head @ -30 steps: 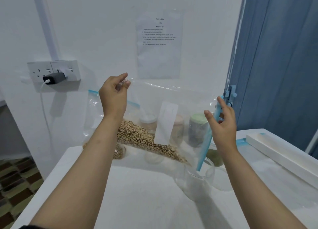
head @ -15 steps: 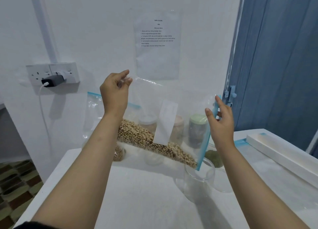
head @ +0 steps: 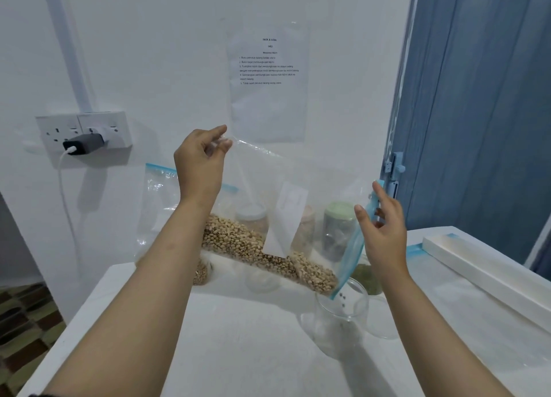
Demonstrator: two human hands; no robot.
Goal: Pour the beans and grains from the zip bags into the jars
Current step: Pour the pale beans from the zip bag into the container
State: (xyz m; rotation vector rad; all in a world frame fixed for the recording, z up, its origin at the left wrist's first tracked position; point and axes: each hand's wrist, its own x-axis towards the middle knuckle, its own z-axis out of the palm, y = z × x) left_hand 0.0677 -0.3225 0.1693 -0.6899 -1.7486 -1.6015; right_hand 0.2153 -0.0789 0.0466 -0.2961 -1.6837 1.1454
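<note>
White surface (head: 253, 346) against a white wall; our left hand (head: 200, 165) pinches the zip bag (head: 298, 206) corner high, right hand (head: 384, 226) fingers hold its blue zip edge over the empty jar (head: 340, 322). Beans (head: 268, 253) crowd the mouth; a steeper tilt risks spillage past the rim

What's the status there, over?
Left hand pinches zip bag corner high; right hand holds blue zip edge. Beans reaching open jar. Nothing blocking.

Zip bag (head: 298, 217): clear, blue zip edge, held tilted, mouth corner down over jar.
Beans (head: 268, 253): pale, piled along lower fold, a few dropping.
Jar (head: 340, 322): clear glass, upright, open, nearly empty, on counter (head: 238, 352).
</note>
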